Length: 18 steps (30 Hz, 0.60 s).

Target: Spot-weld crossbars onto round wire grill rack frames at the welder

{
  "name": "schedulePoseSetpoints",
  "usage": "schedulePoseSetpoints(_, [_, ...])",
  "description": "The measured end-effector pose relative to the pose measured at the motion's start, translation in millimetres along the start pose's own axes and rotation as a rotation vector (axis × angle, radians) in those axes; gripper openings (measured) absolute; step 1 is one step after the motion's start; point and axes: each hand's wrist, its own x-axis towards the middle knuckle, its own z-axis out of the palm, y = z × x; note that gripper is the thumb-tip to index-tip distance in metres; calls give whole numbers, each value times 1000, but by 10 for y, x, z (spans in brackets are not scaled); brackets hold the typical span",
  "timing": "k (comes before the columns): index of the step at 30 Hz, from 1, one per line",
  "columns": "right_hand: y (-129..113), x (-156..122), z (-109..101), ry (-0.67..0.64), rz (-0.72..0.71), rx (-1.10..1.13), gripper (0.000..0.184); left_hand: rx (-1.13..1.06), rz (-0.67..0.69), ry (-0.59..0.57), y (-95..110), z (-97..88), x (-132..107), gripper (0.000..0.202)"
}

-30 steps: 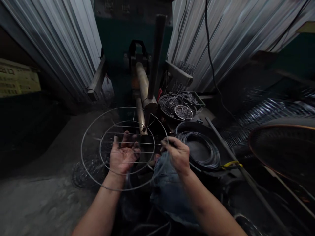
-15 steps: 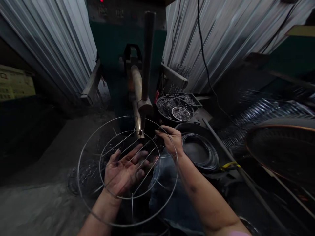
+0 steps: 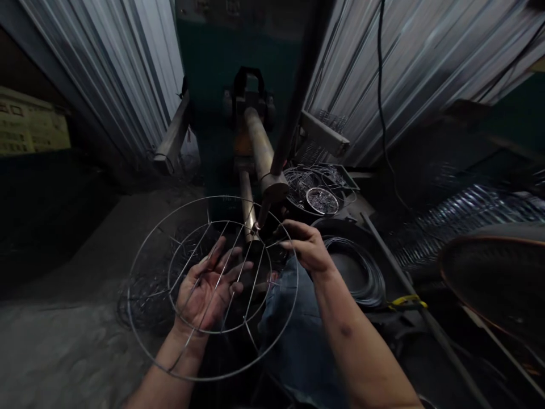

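A round wire rack (image 3: 232, 375) lies roughly level in front of me. It has an outer ring, an inner ring, parallel cross wires and short spokes. My right hand (image 3: 313, 250) pinches it on the right side, by a short spoke between the rings. Palm up beneath the rack is my left hand (image 3: 208, 295), its fingers spread; I cannot tell whether it bears the weight. The rack's far inner edge lies at the tip of the lower brass-coloured arm (image 3: 250, 210) of a machine. A dark upper rod (image 3: 263, 213) comes down close to that tip.
Behind stands the green machine (image 3: 204, 62) with its thick upper arm (image 3: 261, 142). To the right are a pan of wire pieces (image 3: 298, 182), a coil of wire (image 3: 366, 278), a metal bar (image 3: 392, 255) and a large round pan (image 3: 489, 272). Loose wire (image 3: 147, 307) lies on the floor at left.
The rack has turned counterclockwise, its cross wires now standing steeper in view. My right hand has shifted slightly on its right side. The camera view has also moved a little.
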Motion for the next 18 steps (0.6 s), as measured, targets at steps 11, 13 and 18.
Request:
schedulePoseSetpoints(11, [144, -74, 351, 299, -74, -8, 26, -3, 115, -30, -63, -5, 7, 39])
schedulePoseSetpoints(13, [127, -61, 392, 318, -60, -19, 28, -4, 142, -13, -54, 7, 7, 39])
schedulePoseSetpoints(18, [147, 29, 421, 316, -74, -81, 29, -31, 180, 28, -27, 46, 56, 37])
